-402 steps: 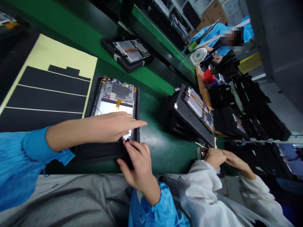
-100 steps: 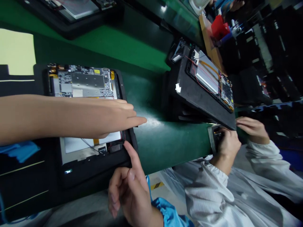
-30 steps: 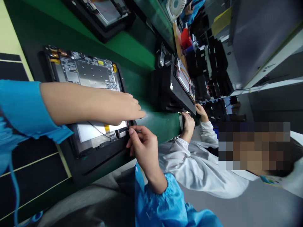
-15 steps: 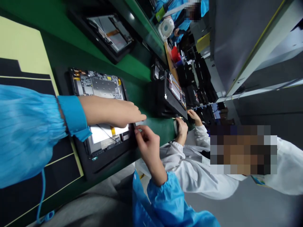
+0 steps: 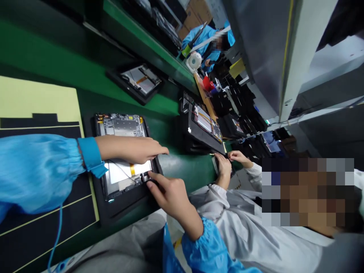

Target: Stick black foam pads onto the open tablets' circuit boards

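Black-framed open tablet [image 5: 122,172] sits on our green bench mat [image 5: 182,167], long axis running from silver circuit board [image 5: 121,126] toward our right hand [image 5: 167,191], narrowed at small dark connector [image 5: 145,177], grip unclear; our left hand [image 5: 133,149] lies flat over the tablet, fingers together.
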Demonstrator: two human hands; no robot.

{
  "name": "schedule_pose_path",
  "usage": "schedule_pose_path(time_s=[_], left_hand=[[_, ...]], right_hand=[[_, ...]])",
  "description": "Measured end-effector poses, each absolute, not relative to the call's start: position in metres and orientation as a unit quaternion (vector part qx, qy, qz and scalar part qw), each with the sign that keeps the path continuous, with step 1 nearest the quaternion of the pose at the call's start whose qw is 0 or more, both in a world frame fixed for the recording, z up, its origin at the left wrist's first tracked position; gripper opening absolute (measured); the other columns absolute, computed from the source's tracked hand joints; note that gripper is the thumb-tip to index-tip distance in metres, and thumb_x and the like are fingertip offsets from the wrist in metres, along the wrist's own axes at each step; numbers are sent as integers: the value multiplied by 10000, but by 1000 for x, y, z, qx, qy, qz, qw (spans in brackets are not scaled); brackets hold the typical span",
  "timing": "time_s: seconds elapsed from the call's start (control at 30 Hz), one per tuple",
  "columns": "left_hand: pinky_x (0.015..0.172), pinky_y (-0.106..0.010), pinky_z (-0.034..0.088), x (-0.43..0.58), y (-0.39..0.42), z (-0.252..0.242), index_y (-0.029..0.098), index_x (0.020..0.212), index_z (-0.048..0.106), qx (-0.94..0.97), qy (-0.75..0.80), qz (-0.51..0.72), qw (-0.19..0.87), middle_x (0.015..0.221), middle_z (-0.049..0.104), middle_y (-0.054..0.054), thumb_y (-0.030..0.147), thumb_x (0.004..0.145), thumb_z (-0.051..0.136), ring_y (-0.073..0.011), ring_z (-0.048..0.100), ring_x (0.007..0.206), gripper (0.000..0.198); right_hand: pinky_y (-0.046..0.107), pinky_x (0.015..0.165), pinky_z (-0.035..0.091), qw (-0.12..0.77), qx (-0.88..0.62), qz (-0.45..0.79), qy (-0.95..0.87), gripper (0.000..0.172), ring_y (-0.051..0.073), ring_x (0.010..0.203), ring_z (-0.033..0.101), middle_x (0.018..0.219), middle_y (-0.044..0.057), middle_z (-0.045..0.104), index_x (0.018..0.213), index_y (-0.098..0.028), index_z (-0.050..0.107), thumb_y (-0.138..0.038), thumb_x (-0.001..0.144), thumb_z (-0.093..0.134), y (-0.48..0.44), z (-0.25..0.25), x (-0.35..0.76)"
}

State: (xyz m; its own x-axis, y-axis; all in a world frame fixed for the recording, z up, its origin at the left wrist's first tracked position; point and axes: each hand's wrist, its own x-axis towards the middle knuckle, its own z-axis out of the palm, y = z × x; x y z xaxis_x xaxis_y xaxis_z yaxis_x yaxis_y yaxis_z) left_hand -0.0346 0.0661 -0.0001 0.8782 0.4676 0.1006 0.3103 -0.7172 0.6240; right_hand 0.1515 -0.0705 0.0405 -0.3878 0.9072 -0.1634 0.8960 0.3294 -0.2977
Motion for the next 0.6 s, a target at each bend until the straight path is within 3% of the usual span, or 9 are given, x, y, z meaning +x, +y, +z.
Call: schedule_pose_path(time_s=[0.13, 0.3, 0.4, 0.43, 0.5, 0.53, 0.6], left_hand=[[731, -255, 475, -45, 61, 20, 191, 1457, 510, 852, 271, 142, 425, 946, 693, -48, 267, 978, 439, -197, 644, 823, 490], [769, -297, 483, -65, 42, 53, 203, 1473, 440, 700, 284, 292, 587, 889, 618, -7, 361, 887, 577, -176, 583, 802, 623], [751, -301, 461, -73, 18, 69, 199, 1465, 450, 605, 294, 339, 658, 829, 600, 7, 363, 833, 674, -175, 567, 776, 690], [746, -297, 450, -74, 8, 73, 191, 1475, 447, 576, 298, 349, 676, 817, 599, 8, 366, 824, 701, -175, 567, 774, 721], [726, -288, 426, -73, -12, 79, 167, 1489, 445, 530, 296, 361, 708, 774, 592, 13, 391, 820, 732, -170, 557, 749, 762], [711, -285, 411, -72, -22, 81, 154, 1485, 452, 515, 291, 364, 720, 741, 582, 18, 412, 825, 733, -165, 544, 725, 763], [686, -283, 384, -68, -37, 85, 133, 1450, 489, 505, 283, 364, 730, 687, 570, 25, 453, 851, 713, -155, 512, 680, 716]], right_hand=[[264, 667, 472, -6, -507, 146, -850, 346, 222, 827, 801, 961, 64, 842, 1309, -234, 723, -380, 1061, 530, -64, 48, 148], [272, 567, 415, -85, -448, 86, -886, 396, 235, 735, 787, 877, 87, 829, 1368, -192, 658, -404, 1053, 544, -61, 42, 142], [283, 552, 411, -73, -425, 78, -899, 337, 252, 683, 759, 814, 105, 809, 1156, -147, 740, -424, 1020, 605, -54, 42, 140], [283, 553, 413, -36, -414, 92, -905, 294, 241, 660, 743, 777, 94, 797, 1031, -153, 764, -409, 1012, 621, -50, 46, 140], [271, 580, 439, 127, -407, 137, -894, 298, 201, 652, 709, 734, 63, 763, 851, -172, 757, -337, 1032, 588, -41, 63, 143], [263, 609, 460, 238, -401, 159, -870, 317, 180, 674, 695, 736, 46, 742, 830, -183, 755, -296, 1047, 554, -36, 74, 144], [266, 688, 512, 427, -380, 175, -802, 230, 169, 762, 675, 813, 37, 710, 988, -199, 776, -270, 1043, 564, -28, 101, 147]])
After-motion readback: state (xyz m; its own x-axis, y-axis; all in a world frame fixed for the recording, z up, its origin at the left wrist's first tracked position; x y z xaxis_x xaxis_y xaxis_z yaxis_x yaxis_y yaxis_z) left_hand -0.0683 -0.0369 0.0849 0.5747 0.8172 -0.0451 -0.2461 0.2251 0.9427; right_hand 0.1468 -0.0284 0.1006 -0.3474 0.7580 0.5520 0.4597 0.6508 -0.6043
